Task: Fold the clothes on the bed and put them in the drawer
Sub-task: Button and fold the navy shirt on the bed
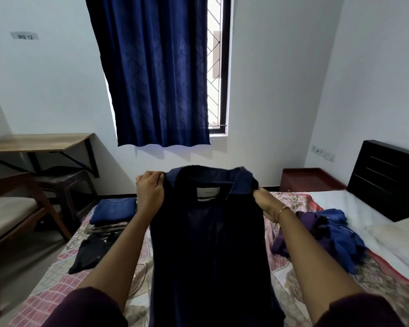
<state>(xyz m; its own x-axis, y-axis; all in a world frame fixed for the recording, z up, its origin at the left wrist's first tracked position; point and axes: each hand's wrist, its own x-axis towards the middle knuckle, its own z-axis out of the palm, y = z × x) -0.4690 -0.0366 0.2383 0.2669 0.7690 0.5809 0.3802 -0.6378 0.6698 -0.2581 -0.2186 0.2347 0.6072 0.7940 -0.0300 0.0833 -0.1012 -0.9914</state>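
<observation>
I'm holding a dark navy collared shirt (210, 232) up in front of me, inside of the collar and its white label facing me. My left hand (150, 192) pinches the left shoulder at the collar, fingers curled over the fabric; my right hand (263, 200) grips the right shoulder, a thin gold bangle (281, 212) on that wrist. My hands are set apart, the shirt hanging between them, off the bed and down past the bottom of my view.

The shirt blocks most of the middle of the bed with the pink patterned bedspread (57, 293). To its left, near the far edge, sits a stack of folded clothes with a blue piece on top (113, 211), and just in front of it a black garment (92, 252) lies crumpled. On my right there's a loose heap of purple and blue clothes (328, 234), unfolded.

Beyond the bed: a wooden wall-mounted desk (40, 141) at the left, a wooden chair (12, 208) under it, a dark blue curtain (156, 72) over the window, and the black headboard (387, 182) at the right.
</observation>
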